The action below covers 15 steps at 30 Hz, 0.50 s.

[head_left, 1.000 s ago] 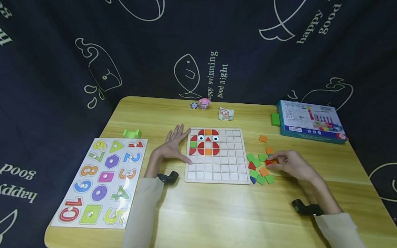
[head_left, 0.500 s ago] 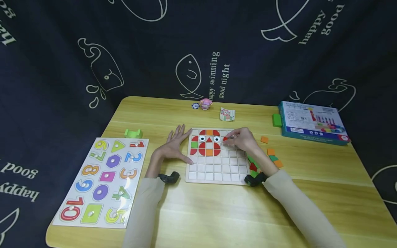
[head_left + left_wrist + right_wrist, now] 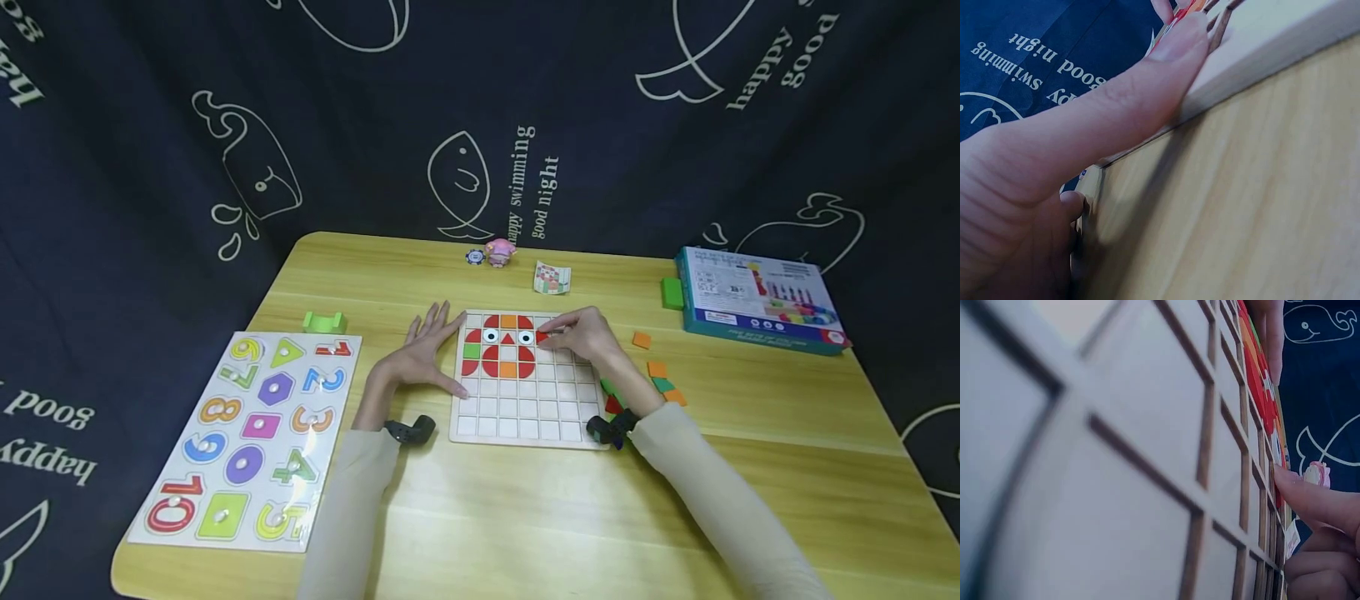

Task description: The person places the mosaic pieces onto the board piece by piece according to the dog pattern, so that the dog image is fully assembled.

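A white gridded board (image 3: pixel 517 408) bears red, orange and green tiles forming a face with two round eye tiles and a red triangle (image 3: pixel 507 339). My right hand (image 3: pixel 588 335) pinches a red tile (image 3: pixel 542 337) at the cell just right of the right eye tile; in the right wrist view its thumb and fingertips are close over the grid. My left hand (image 3: pixel 417 360) lies with spread fingers along the board's left edge. Its thumb (image 3: pixel 1147 81) rests on the board's rim in the left wrist view.
Loose orange tiles (image 3: pixel 657 369) lie right of the board, others partly hidden under the right forearm. A number-and-shape puzzle board (image 3: pixel 255 454) lies left. Behind are a picture card (image 3: pixel 552 278), pink figurine (image 3: pixel 499 252), green blocks (image 3: pixel 324 322) and a box (image 3: pixel 761 298).
My right hand has carried the red tile left from the loose pile onto the board, then shifted slightly further left beside the eye tile. The left hand has stayed in place.
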Each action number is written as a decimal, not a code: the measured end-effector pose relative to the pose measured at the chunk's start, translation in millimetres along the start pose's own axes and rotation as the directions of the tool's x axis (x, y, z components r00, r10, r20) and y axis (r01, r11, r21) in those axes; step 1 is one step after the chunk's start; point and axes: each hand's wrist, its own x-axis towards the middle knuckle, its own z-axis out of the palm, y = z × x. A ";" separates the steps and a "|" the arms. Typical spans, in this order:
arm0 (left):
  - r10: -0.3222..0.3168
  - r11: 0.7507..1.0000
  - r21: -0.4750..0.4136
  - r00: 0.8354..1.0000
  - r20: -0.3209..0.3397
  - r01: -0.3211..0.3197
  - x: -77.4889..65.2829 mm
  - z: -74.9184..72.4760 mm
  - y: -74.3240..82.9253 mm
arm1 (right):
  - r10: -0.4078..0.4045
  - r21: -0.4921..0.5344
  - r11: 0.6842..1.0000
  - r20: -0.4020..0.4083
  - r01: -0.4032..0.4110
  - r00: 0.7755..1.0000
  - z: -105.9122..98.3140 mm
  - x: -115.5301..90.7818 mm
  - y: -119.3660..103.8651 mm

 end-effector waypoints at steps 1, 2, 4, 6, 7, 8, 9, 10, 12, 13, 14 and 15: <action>0.000 1.000 -0.001 1.000 0.000 0.000 0.0 -0.1 0.6 | 0.000 0.013 1.000 0.008 0.000 1.000 -0.5 0.7 -0.2; -0.002 1.000 -0.002 1.000 0.000 0.002 0.1 -0.2 1.0 | -0.004 0.026 1.000 0.018 0.004 1.000 -1.2 1.3 -0.1; -0.002 1.000 -0.004 1.000 0.000 0.002 0.5 -0.1 1.6 | -0.021 0.046 0.999 0.043 0.019 0.999 -3.8 1.9 1.0; 0.000 1.000 -0.003 1.000 0.001 0.000 0.8 0.0 1.9 | -0.033 0.043 0.999 0.062 0.031 0.998 -10.4 -0.2 3.2; 0.003 1.000 -0.002 1.000 0.001 -0.003 1.0 0.1 2.0 | -0.039 0.036 0.999 0.067 0.037 0.997 -15.3 -2.7 4.8; 0.006 1.000 0.002 1.000 0.002 -0.006 1.2 0.3 1.7 | -0.042 0.020 0.999 0.068 0.041 0.997 -21.6 -6.2 6.9; 0.008 1.000 0.004 1.000 0.003 -0.008 1.3 0.3 1.6 | -0.054 -0.002 0.999 0.064 0.055 0.996 -29.3 -10.7 10.2; 0.008 1.000 0.006 1.000 0.004 -0.008 1.3 0.3 1.4 | -0.065 -0.028 0.997 0.053 0.067 0.996 -38.5 -16.2 14.5; 0.005 1.000 0.013 1.000 0.007 -0.005 1.0 0.1 0.9 | -0.085 -0.071 0.994 0.023 0.087 0.996 -59.8 -29.5 25.5; 0.003 1.000 0.018 1.000 0.008 -0.003 0.7 0.0 0.5 | -0.106 -0.099 0.989 0.006 0.106 0.994 -71.1 -36.3 33.2; 0.000 1.000 0.020 1.000 0.008 -0.001 0.4 -0.2 0.3 | -0.115 -0.131 0.985 -0.011 0.113 0.993 -82.5 -43.1 41.6; 0.000 1.000 0.016 1.000 0.007 0.000 0.1 -0.5 0.4 | -0.123 -0.153 0.981 -0.024 0.117 0.992 -93.5 -49.9 50.5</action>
